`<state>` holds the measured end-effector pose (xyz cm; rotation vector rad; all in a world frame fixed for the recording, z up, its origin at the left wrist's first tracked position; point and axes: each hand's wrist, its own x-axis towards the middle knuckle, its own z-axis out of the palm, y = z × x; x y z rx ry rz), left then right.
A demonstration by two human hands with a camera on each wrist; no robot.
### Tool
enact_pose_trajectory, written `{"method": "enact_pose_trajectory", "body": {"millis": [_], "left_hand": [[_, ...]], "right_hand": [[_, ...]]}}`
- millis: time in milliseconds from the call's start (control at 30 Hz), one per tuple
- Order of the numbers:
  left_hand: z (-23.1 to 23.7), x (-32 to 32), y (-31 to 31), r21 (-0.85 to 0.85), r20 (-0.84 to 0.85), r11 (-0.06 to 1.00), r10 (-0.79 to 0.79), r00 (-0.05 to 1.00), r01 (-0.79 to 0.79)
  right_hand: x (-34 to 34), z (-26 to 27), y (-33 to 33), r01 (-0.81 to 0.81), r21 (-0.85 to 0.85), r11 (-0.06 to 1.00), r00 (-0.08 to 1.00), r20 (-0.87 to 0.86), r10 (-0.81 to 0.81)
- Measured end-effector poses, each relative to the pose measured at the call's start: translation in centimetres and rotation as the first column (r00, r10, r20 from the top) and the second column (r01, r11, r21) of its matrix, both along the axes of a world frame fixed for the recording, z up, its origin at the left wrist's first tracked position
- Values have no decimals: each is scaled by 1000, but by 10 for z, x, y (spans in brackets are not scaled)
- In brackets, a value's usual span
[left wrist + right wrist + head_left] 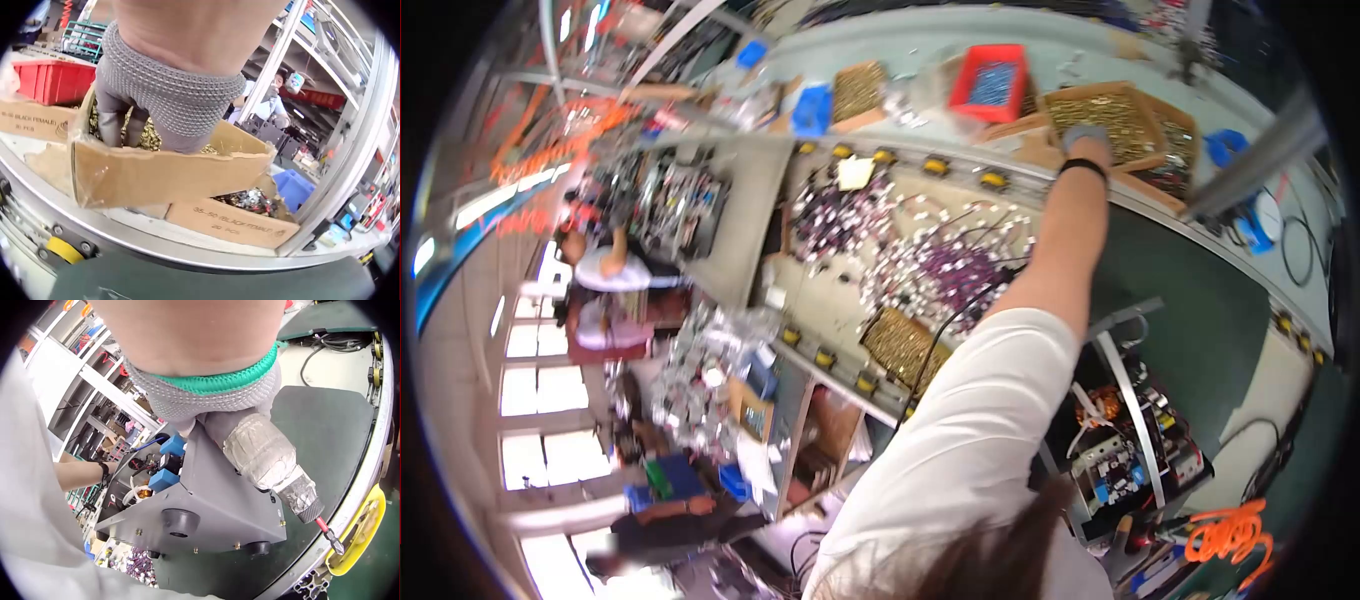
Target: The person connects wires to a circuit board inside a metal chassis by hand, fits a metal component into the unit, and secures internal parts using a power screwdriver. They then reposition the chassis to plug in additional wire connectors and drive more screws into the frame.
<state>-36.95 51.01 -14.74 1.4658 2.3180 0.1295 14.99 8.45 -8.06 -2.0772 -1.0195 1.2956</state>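
Note:
My left hand (1086,136), in a grey knit glove, reaches down into a cardboard box (156,178) of small brass-coloured fasteners (150,136). The fingers point downward among them; the front wall hides the fingertips, and I cannot tell whether they pinch any. My right hand (209,407), in a grey glove with a green cuff, grips a power screwdriver (259,453) wrapped in worn tape. Its bit (333,540) has a red collar and points down and away from the hand. Beside the screwdriver is a grey metal case (234,509) with black feet and blue parts inside.
A red bin (1014,60) of bluish small parts stands beside the box. A second cardboard box (231,222) holds mixed pieces. White-tipped purple wiring (955,270) covers the nearer bench, with another fastener box (905,345). A yellow tray (369,534) hangs at the edge. An orange coiled cord (1230,538) runs nearby.

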Motion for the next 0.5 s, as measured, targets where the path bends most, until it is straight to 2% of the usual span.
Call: {"method": "enact_pose_trajectory", "body": {"millis": [33, 100, 233, 300, 433, 500], "left_hand": [[-24, -6, 16, -38, -3, 999, -4, 1000, 4], [6, -4, 18, -285, 28, 957, -55, 998, 61], [-2, -10, 20, -299, 28, 949, -95, 995, 100], [1, -6, 10, -219, 33, 974, -48, 998, 54], [-7, -10, 5, -82, 14, 992, -93, 996, 93], [-27, -16, 10, 141, 91, 987, 69, 993, -81]], "right_hand": [[-1, -2, 8, -40, -5, 999, 999, -3, 40], [-6, -5, 15, -77, -2, 997, 997, -2, 77], [-17, -7, 22, -110, 30, 993, 994, 16, 110], [-22, -8, 23, -120, 51, 991, 993, 27, 119], [-26, -2, 18, -108, 105, 989, 992, 79, 100], [-24, 4, 12, -78, 146, 986, 991, 122, 61]]}}
